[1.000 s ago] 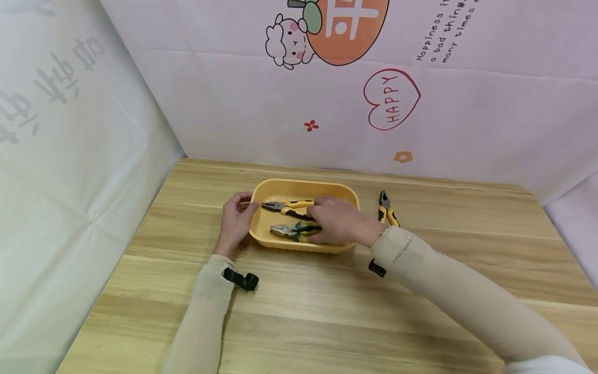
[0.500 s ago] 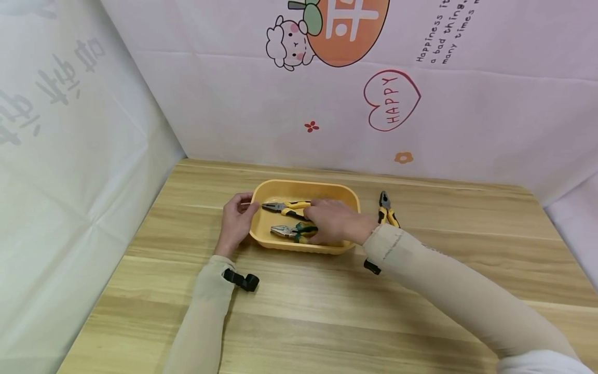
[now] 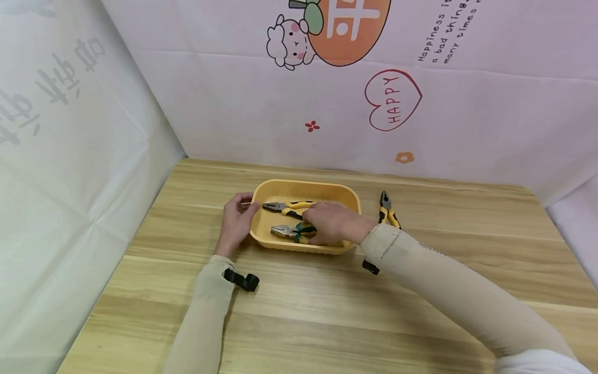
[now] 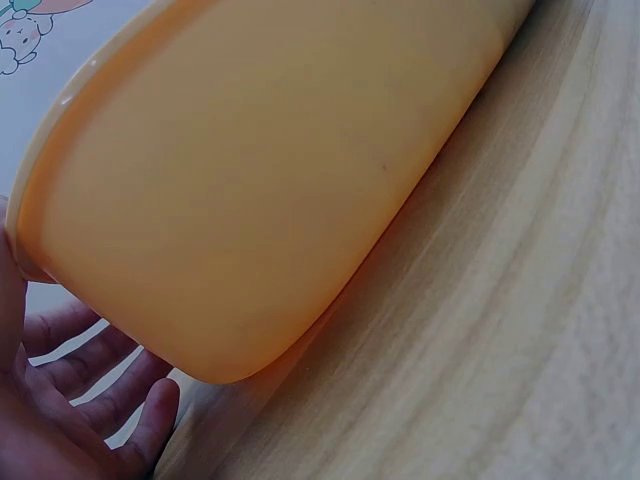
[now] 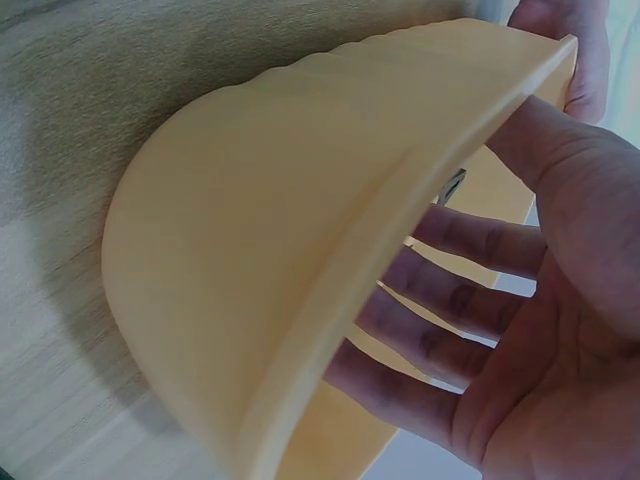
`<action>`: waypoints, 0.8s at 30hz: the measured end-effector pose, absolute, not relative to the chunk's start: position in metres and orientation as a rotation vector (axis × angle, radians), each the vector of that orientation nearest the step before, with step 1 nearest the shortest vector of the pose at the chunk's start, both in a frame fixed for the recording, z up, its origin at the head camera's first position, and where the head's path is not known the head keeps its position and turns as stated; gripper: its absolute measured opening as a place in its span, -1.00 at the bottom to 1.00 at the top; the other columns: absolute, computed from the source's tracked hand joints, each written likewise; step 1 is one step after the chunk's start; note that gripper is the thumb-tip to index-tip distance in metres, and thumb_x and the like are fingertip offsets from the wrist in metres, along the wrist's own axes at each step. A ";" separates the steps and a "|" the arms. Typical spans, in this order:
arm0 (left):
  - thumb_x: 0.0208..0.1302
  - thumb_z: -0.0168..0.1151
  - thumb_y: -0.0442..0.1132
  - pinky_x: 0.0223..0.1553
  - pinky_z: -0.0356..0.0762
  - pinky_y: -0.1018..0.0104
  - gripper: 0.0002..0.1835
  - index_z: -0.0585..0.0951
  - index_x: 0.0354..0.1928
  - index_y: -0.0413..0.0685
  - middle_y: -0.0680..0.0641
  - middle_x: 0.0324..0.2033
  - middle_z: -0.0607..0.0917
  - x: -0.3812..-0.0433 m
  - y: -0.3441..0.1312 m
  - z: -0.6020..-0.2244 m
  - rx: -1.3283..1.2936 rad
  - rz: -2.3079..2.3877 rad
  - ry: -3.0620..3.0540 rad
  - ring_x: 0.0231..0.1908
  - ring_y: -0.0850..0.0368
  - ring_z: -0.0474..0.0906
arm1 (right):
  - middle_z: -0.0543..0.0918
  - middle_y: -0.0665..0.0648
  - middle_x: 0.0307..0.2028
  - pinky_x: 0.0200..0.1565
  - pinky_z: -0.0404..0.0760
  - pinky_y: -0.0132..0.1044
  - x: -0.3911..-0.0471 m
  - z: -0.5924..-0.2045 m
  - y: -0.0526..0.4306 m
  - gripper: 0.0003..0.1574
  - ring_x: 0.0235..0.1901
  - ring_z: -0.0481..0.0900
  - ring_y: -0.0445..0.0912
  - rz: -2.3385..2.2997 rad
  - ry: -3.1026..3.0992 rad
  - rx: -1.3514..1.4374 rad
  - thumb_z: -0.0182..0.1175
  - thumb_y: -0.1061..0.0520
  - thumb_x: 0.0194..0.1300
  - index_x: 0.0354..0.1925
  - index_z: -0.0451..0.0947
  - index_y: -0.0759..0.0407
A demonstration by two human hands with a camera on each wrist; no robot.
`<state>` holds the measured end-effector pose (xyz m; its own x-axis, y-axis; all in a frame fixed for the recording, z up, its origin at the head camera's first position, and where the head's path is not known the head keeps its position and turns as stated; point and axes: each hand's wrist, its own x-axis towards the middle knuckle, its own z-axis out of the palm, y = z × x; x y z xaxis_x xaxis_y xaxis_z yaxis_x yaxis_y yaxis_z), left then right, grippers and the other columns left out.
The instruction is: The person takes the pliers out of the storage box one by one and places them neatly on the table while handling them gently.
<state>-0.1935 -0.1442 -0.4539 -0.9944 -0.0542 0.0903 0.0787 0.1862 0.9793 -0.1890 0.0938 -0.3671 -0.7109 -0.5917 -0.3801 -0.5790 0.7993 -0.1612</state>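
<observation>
A yellow plastic basin (image 3: 303,249) stands on the wooden table. My left hand (image 3: 237,221) holds its left end, thumb at the rim and the other fingers outside, below the rim in the left wrist view. Inside lie yellow-and-black pliers (image 3: 275,206) at the back and green-handled pliers (image 3: 284,230) in front, both with jaws toward the left. My right hand (image 3: 333,223) reaches over the right part of the basin, fingers dipping inside. It covers the ends of the green handles; I cannot tell whether it grips them.
Another pair of yellow-and-black pliers (image 3: 384,208) lies on the table (image 3: 299,311) right of the basin, its handles partly behind my right sleeve. A printed cloth (image 3: 233,104) hangs along the table's back edge, and a white cloth (image 3: 84,182) hangs at the left.
My right hand has moved slightly left over the green-handled pliers, mostly in the first half second. The left hand, basin and pliers have stayed in place.
</observation>
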 end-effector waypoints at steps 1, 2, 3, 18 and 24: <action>0.48 0.16 -0.34 0.08 0.55 0.07 -0.67 0.53 0.18 -0.37 -0.31 0.09 0.58 -0.194 -0.144 -0.454 -0.026 -1.938 -2.340 0.05 -0.17 0.56 | 0.67 0.07 -0.05 -0.05 0.61 -0.12 -0.189 -0.367 0.094 -0.50 -0.09 0.58 -0.04 -0.042 2.566 -0.883 0.44 -0.09 0.28 0.04 0.64 0.17; 0.48 0.16 -0.34 0.08 0.55 0.06 -0.67 0.53 0.18 -0.37 -0.31 0.09 0.58 -0.194 -0.144 -0.454 -0.027 -1.939 -2.338 0.05 -0.17 0.56 | 0.67 0.08 -0.04 -0.04 0.61 -0.12 -0.189 -0.367 0.094 -0.50 -0.08 0.59 -0.04 -0.046 2.561 -0.884 0.43 -0.09 0.29 0.05 0.63 0.18; 0.48 0.16 -0.34 0.08 0.55 0.06 -0.67 0.53 0.19 -0.37 -0.31 0.09 0.58 -0.194 -0.144 -0.454 -0.028 -1.937 -2.341 0.05 -0.17 0.56 | 0.67 0.09 -0.04 -0.05 0.61 -0.11 -0.189 -0.366 0.094 -0.51 -0.09 0.59 -0.04 -0.050 2.553 -0.883 0.43 -0.08 0.29 0.05 0.63 0.19; 0.47 0.18 -0.34 0.06 0.57 0.10 -0.67 0.53 0.18 -0.37 -0.31 0.08 0.59 -0.194 -0.144 -0.456 -0.016 -1.928 -2.344 0.04 -0.17 0.57 | 0.58 0.03 -0.30 -0.30 0.40 -0.21 -0.190 -0.364 0.093 -0.67 -0.32 0.42 -0.09 -0.067 2.518 -0.913 0.41 -0.02 0.32 -0.15 0.59 0.18; 0.46 0.18 -0.36 0.10 0.54 0.03 -0.68 0.53 0.17 -0.39 -0.33 0.07 0.58 -0.193 -0.143 -0.454 -0.016 -1.933 -2.330 0.05 -0.20 0.56 | 0.64 0.03 -0.19 -0.20 0.55 -0.18 -0.190 -0.365 0.093 -0.65 -0.25 0.51 -0.10 -0.069 2.538 -0.896 0.44 -0.02 0.29 -0.09 0.62 0.16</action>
<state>-0.1934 -0.1430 -0.4543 -0.9935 -0.0644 0.0941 0.0806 0.1871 0.9790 -0.1902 0.0930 -0.3648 -0.6903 -0.6077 -0.3927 -0.5853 0.7881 -0.1907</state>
